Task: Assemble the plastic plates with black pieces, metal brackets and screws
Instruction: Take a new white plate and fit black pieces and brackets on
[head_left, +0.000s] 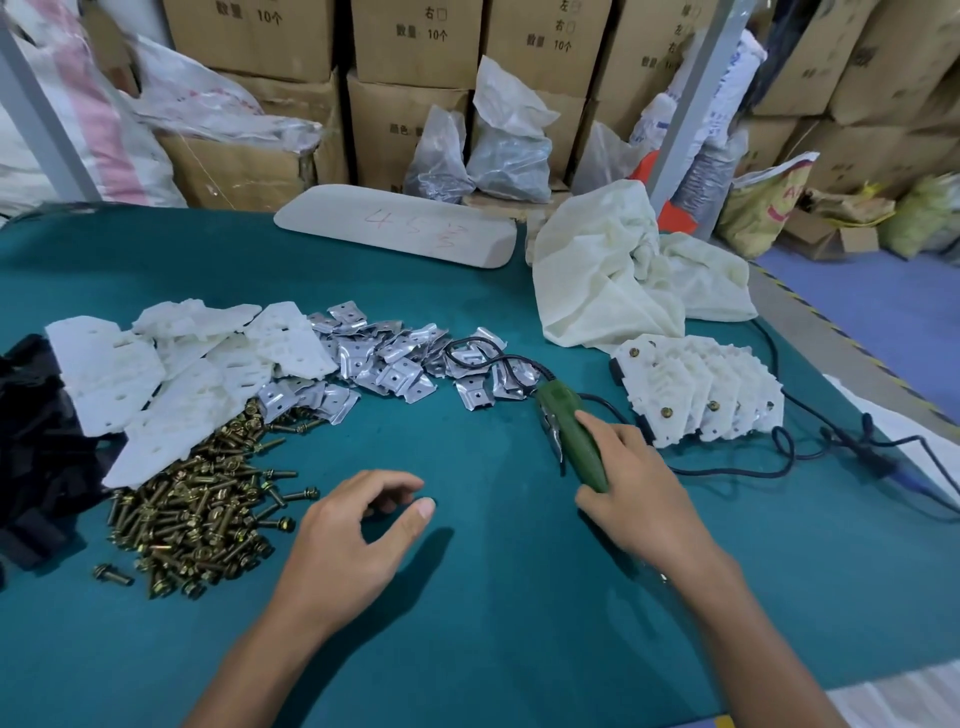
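White plastic plates (171, 374) lie heaped at the left of the green table, beside black pieces (36, 447) at the far left edge. Metal brackets (395, 358) spread across the middle and brass screws (202, 509) pile below the plates. A row of assembled plates (701, 395) leans at the right. My left hand (353, 540) hovers over bare cloth, fingers curled apart, holding nothing. My right hand (634, 493) rests on the lower end of a green electric screwdriver (566, 436) lying on the table, fingers curled around it.
The screwdriver's black cable (779, 457) loops across the right side of the table. A cream plastic bag (613, 270) and a white foam board (400, 223) lie at the back. Cardboard boxes (415, 47) and bags stand behind the table.
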